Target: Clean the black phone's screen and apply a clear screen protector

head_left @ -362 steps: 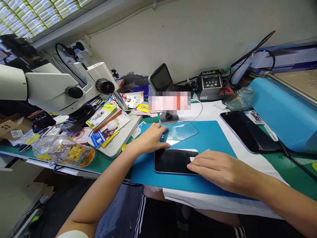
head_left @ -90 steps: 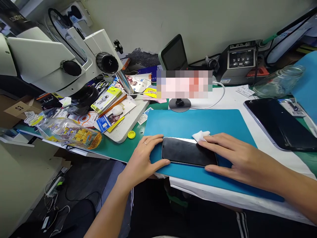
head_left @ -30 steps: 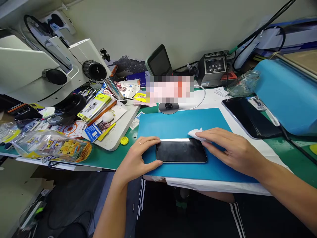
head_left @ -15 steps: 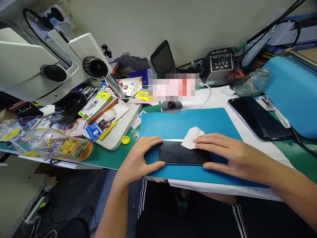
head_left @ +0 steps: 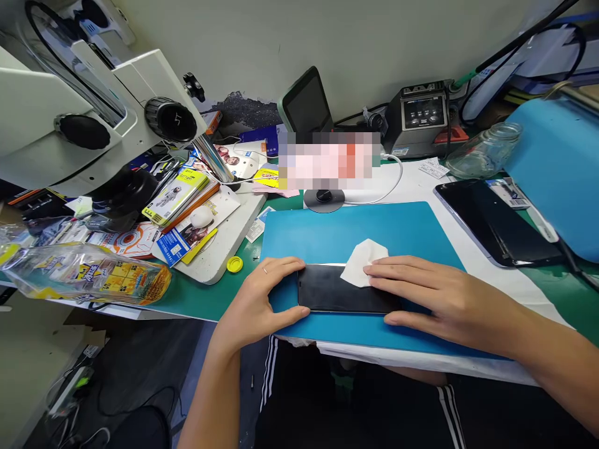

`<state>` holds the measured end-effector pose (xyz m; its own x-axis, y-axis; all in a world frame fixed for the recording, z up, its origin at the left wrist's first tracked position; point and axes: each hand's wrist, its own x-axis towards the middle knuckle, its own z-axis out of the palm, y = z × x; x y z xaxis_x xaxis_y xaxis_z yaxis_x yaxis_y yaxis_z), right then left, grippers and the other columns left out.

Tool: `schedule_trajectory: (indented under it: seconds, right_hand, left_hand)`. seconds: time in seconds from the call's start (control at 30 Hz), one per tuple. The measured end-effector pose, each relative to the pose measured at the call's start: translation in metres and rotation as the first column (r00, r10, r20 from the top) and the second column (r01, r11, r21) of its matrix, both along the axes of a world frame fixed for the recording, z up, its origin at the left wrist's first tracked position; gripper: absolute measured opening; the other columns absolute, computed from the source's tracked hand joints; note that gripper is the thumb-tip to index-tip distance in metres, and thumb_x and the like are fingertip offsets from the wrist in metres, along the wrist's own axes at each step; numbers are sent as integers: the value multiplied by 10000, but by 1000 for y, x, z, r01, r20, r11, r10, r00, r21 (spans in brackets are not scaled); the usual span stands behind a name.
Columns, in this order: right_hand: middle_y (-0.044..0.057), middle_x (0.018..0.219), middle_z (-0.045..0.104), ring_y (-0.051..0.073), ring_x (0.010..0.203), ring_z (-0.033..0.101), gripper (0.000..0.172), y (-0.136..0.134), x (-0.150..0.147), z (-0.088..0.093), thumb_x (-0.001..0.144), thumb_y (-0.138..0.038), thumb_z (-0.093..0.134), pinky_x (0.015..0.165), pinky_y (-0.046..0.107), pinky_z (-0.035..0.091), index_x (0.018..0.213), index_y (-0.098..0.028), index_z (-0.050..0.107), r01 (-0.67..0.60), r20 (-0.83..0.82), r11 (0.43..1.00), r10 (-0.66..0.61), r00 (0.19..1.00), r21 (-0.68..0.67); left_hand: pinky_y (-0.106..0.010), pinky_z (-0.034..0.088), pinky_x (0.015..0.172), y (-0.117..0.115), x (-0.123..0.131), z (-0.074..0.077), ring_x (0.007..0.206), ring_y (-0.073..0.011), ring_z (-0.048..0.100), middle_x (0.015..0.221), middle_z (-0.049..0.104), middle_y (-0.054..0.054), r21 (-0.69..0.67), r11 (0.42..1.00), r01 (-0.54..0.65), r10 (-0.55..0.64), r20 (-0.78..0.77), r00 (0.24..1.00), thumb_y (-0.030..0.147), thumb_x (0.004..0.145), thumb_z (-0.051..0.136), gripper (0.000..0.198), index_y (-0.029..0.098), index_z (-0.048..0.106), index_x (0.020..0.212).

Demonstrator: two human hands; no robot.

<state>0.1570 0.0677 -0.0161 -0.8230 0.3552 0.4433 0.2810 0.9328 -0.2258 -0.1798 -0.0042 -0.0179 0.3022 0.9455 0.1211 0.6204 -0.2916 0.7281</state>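
Observation:
A black phone [head_left: 332,290] lies screen up on the blue mat [head_left: 327,234], near the mat's front edge. My left hand [head_left: 262,299] clamps the phone's left end between thumb and forefinger; a ring shows on one finger. My right hand [head_left: 421,293] lies flat over the phone's right half, its fingertips pressing a small white wipe [head_left: 360,262] onto the screen's upper edge.
A white microscope [head_left: 84,118] with its base plate stands at the left among cards and packets. A plastic bag [head_left: 88,277] and a yellow cap [head_left: 234,264] lie by it. Behind the mat are a small monitor [head_left: 306,106], a soldering station [head_left: 421,118], a glass jar [head_left: 486,149] and a dark tablet [head_left: 496,221].
Over the last second my right hand slid the white wipe leftward across the phone's upper edge. My left hand kept its hold on the left end. Earlier, a clear glass sheet lay behind the phone.

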Motion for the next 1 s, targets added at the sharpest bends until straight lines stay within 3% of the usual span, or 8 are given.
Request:
schedule_trajectory:
  seconds: [0.13, 0.3, 0.43, 0.6, 0.7, 0.8, 1.0]
  right_hand:
    - [135, 1335, 764, 297, 1257, 716, 436, -5, -5, 2, 1001, -338, 676, 1044, 447, 624, 1395, -152, 671, -62, 22, 998, 62, 998, 9]
    - [113, 1248, 800, 282, 1152, 758, 432, -5, -7, 5, 999, -308, 669, 994, 431, 630, 1416, -195, 668, 0, -23, 1000, 0, 1000, 6]
    - [116, 1208, 809, 276, 1143, 753, 455, -5, -8, 6, 990, -326, 679, 971, 432, 618, 1422, -185, 656, -77, -21, 997, 76, 997, -16]
    - [131, 1174, 806, 275, 1099, 752, 322, -5, -8, 5, 1005, -261, 638, 933, 434, 604, 1300, -148, 701, 1, -38, 1000, 0, 999, 25]
    - [118, 1141, 810, 263, 1070, 750, 269, -6, -9, 7, 1004, -274, 643, 917, 419, 593, 1240, -167, 718, -44, -37, 999, 44, 998, -6]
    - [126, 1144, 808, 266, 1070, 748, 288, -6, -11, 8, 1015, -313, 634, 909, 417, 586, 1236, -146, 713, -81, -20, 997, 80, 997, -20]
    - [133, 1142, 805, 262, 1062, 750, 273, -4, -12, 8, 1020, -282, 626, 901, 406, 581, 1237, -143, 718, -21, -29, 1000, 22, 999, 23]
  left_hand:
    - [-488, 470, 1164, 0, 0, 0, 1391, -328, 573, 1498, 639, -69, -7, 1000, -2, 2, -4, 1000, 377, 925, 808, 564, 314, 608, 1449]
    - [-471, 470, 1160, 0, 0, 0, 1391, -317, 569, 1498, 637, -62, -9, 1000, -5, 5, -7, 1000, 364, 926, 808, 562, 313, 606, 1447]
    - [-462, 464, 1160, 0, 1, 0, 1382, -306, 569, 1495, 638, -54, -5, 1000, 0, 0, -12, 1000, 349, 926, 809, 557, 311, 606, 1443]
    - [-454, 453, 1162, -1, 2, 1, 1390, -297, 556, 1510, 624, -43, -24, 1000, -4, 3, -19, 1000, 342, 939, 796, 537, 320, 604, 1440]
    - [-448, 450, 1163, -1, 2, 1, 1388, -294, 556, 1508, 625, -39, -20, 1000, 0, 0, -19, 1000, 336, 938, 795, 533, 321, 605, 1437]
    - [-444, 452, 1162, 0, 1, 1, 1384, -292, 561, 1505, 626, -38, -13, 1000, -1, 0, -26, 1000, 332, 939, 793, 528, 322, 606, 1433]
    - [-434, 463, 1159, -1, 2, 1, 1381, -290, 567, 1504, 628, -38, -2, 1000, 4, -4, -35, 999, 333, 936, 796, 530, 323, 611, 1432]
